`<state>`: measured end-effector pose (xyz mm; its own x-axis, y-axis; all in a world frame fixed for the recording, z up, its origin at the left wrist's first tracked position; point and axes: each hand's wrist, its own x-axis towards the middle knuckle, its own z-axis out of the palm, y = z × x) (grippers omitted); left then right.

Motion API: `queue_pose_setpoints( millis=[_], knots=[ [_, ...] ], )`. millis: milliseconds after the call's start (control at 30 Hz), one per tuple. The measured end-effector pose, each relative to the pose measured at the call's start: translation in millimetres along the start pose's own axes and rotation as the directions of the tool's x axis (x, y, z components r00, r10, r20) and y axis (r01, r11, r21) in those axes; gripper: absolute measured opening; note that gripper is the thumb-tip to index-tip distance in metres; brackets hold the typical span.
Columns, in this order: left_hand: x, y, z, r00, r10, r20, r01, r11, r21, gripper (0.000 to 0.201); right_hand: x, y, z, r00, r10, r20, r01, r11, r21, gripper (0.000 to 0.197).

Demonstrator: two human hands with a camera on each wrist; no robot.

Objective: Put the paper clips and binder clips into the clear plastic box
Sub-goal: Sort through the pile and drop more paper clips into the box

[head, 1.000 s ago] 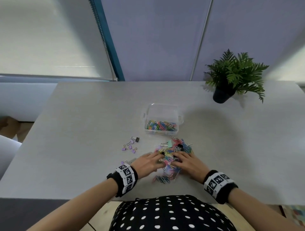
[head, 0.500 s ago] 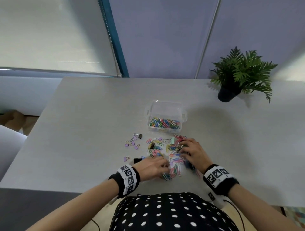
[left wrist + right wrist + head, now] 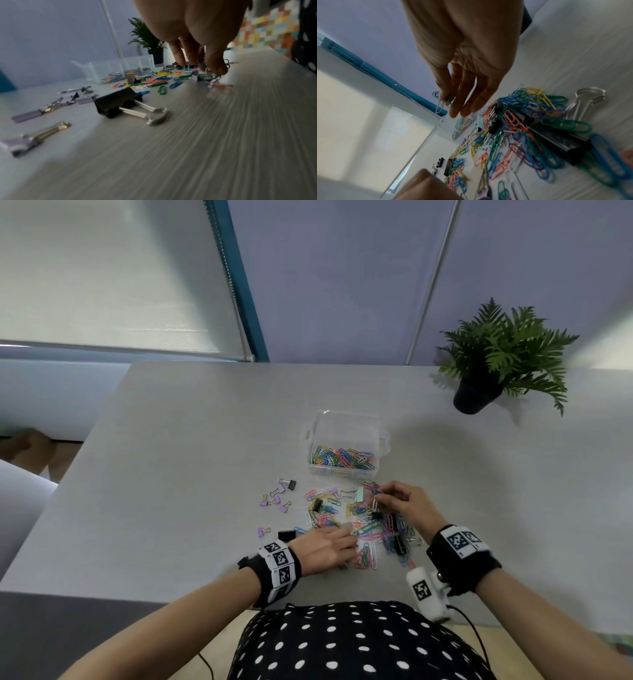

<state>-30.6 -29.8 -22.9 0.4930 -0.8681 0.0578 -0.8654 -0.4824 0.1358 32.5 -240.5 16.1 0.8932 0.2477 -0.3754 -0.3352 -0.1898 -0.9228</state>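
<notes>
The clear plastic box (image 3: 347, 419) stands past the middle of the table, with colored paper clips on its floor. Just in front of it lies a spread pile of paper clips (image 3: 356, 518) mixed with black binder clips (image 3: 399, 542). My right hand (image 3: 380, 494) hovers over the pile's far edge near the box and pinches a few paper clips (image 3: 444, 102) between thumb and fingers. My left hand (image 3: 349, 537) sits at the pile's near left side, its fingertips pinching blue paper clips (image 3: 200, 60). A black binder clip (image 3: 116, 102) lies left of that hand.
Small purple binder clips (image 3: 274, 499) are scattered left of the pile. A potted plant (image 3: 493, 361) stands at the far right. A white tagged device (image 3: 426, 594) with a cable rests at the table's near edge, by my right wrist.
The pile has been spread apart. My right hand moved forward toward the box and lifted a few paper clips. My left hand drew back to the pile's near left side.
</notes>
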Motion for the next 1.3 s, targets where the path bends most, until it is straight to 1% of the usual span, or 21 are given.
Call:
queue_pose_setpoints(
  millis=[67,100,167,200,233,300,367,433,600,767,800,833,867,900,967,1033,1067,1133,1200,1233,1300],
  knots=[
    [4,-4,-10,0.993,-0.121,0.003,0.119,0.971,-0.207,0.014,1,-1,-1,1.0,0.029,-0.006,-0.029,0.998,0.059,0.007],
    [5,-9,-16,0.97,-0.241,0.045,0.239,0.892,-0.384,0.018,1,-2,-1,0.999,0.049,-0.009,-0.048,0.995,0.091,0.008],
    [7,-23,-31,0.856,-0.455,0.246,0.496,0.586,-0.641,0.018,2,-5,-3,0.996,0.086,-0.004,-0.085,0.984,0.158,0.008],
    [8,-31,-37,0.802,-0.526,0.284,0.55,0.465,-0.694,0.017,2,-7,-3,0.995,0.101,0.002,-0.099,0.978,0.185,0.008],
    [8,-40,-42,0.756,-0.586,0.289,0.57,0.374,-0.732,0.016,3,-9,-3,0.994,0.111,0.007,-0.11,0.971,0.21,0.008],
    [10,-58,-53,0.688,-0.676,0.265,0.56,0.262,-0.786,0.013,7,-14,-3,0.993,0.118,0.002,-0.114,0.957,0.266,0.008],
    [15,-76,-64,0.646,-0.726,0.237,0.552,0.229,-0.802,0.013,13,-21,-2,0.993,0.118,-0.013,-0.108,0.943,0.315,0.009],
    [23,-96,-73,0.611,-0.758,0.228,0.573,0.225,-0.788,0.017,23,-29,0,0.994,0.107,-0.016,-0.095,0.932,0.35,0.012],
    [44,-129,-87,0.58,-0.787,0.213,0.67,0.311,-0.674,0.025,60,-50,8,0.991,0.112,-0.071,-0.085,0.947,0.309,0.013],
    [43,-127,-88,0.663,-0.694,0.282,0.706,0.453,-0.545,0.043,85,-59,16,0.985,0.153,-0.075,-0.137,0.975,0.177,0.01],
    [41,-122,-90,0.681,-0.686,0.257,0.691,0.485,-0.536,0.044,88,-59,18,0.985,0.161,-0.066,-0.153,0.982,0.106,0.014],
    [37,-116,-90,0.698,-0.684,0.213,0.667,0.514,-0.539,0.043,88,-60,19,0.988,0.147,-0.053,-0.149,0.988,-0.049,0.02],
    [33,-109,-91,0.708,-0.685,0.17,0.645,0.532,-0.548,0.04,87,-62,20,0.994,0.104,-0.032,-0.109,0.961,-0.256,0.026],
    [28,-101,-91,0.715,-0.685,0.142,0.629,0.54,-0.56,0.037,83,-64,21,0.999,0.048,-0.009,-0.046,0.892,-0.45,0.029],
    [14,-86,-84,0.743,-0.65,0.16,0.616,0.569,-0.545,0.032,68,-69,26,0.994,-0.086,0.065,0.107,0.734,-0.671,0.03],
    [-2,-72,-71,0.772,-0.595,0.224,0.621,0.63,-0.467,0.028,51,-64,35,0.973,-0.183,0.144,0.23,0.656,-0.719,0.027],
    [-8,-65,-63,0.769,-0.588,0.253,0.635,0.655,-0.409,0.024,43,-60,40,0.962,-0.196,0.192,0.273,0.619,-0.736,0.023],
    [-16,-52,-49,0.732,-0.623,0.275,0.681,0.669,-0.297,0.022,30,-44,52,0.937,-0.132,0.324,0.343,0.529,-0.776,0.018],
    [-18,-39,-37,0.678,-0.672,0.297,0.735,0.634,-0.242,0.03,23,-26,65,0.916,-0.034,0.4,0.374,0.432,-0.821,0.015],
    [-16,-33,-32,0.663,-0.684,0.304,0.748,0.622,-0.231,0.033,20,-19,71,0.915,-0.006,0.403,0.372,0.4,-0.838,0.019],
    [-12,-26,-22,0.667,-0.685,0.292,0.744,0.634,-0.211,0.035,18,-4,83,0.925,-0.009,0.38,0.356,0.372,-0.857,0.031]
  ],
)
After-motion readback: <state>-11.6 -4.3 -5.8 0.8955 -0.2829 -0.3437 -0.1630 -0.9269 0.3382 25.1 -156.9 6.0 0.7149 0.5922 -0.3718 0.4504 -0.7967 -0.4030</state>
